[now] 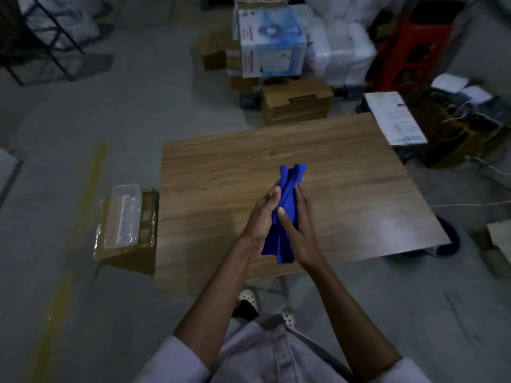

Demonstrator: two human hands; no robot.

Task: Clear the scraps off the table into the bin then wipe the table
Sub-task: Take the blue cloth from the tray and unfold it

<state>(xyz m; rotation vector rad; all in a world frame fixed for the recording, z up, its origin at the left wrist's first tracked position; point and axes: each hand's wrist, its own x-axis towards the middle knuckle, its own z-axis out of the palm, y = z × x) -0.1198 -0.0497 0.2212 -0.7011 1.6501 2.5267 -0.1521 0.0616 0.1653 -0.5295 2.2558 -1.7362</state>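
Observation:
A bright blue cloth (287, 186), bunched into a long roll, is held above the wooden table (345, 189). My left hand (261, 217) grips it from the left side, and my right hand (300, 225) holds it from the right with the thumb pressed on the cloth. The upper end of the cloth sticks out past my fingers and the lower end hangs below my palms. No scraps show on the table top.
A clear plastic tray (124, 215) lies on a cardboard box (130, 255) by the table's left edge. Stacked cartons (296, 102) stand behind the table. A white sheet of papers (395, 117) lies at the far right corner, with cables beyond.

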